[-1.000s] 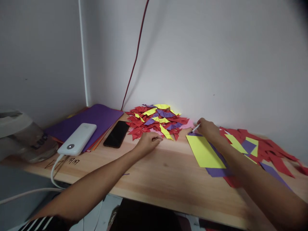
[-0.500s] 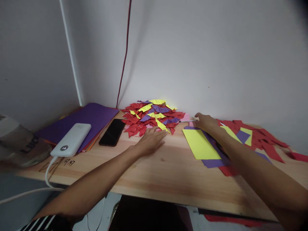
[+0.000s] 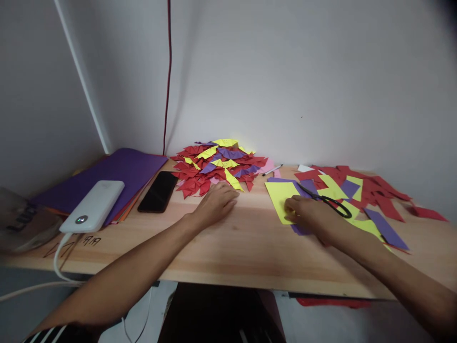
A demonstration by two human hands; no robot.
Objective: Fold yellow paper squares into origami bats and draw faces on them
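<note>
My left hand (image 3: 217, 204) rests on the wooden table with its fingers loosely stretched, empty, at the front edge of a pile of folded paper pieces (image 3: 200, 174) in red, yellow and purple. Over a yellow paper sheet (image 3: 278, 197) lies my right hand (image 3: 307, 213), fingers curled in and closed at the sheet's right side; the fingertips are partly hidden. Purple sheets (image 3: 300, 230) show beneath the yellow one. Black-handled scissors (image 3: 335, 206) lie just behind my right wrist. A pen (image 3: 273, 170) lies flat beside the pile, apart from both hands.
Red, yellow and purple paper cuttings (image 3: 387, 195) spread over the right side. To the left are a black phone (image 3: 158, 192), a white power bank (image 3: 93, 206) with a cable, large purple sheets (image 3: 117, 164) and a clear container (image 3: 24, 224). A wall (image 3: 285, 85) stands behind.
My right hand has let go of the pen near the pile and come back toward me onto the yellow sheet. The scissors are now uncovered. My left hand stays by the pile; the view has shifted slightly.
</note>
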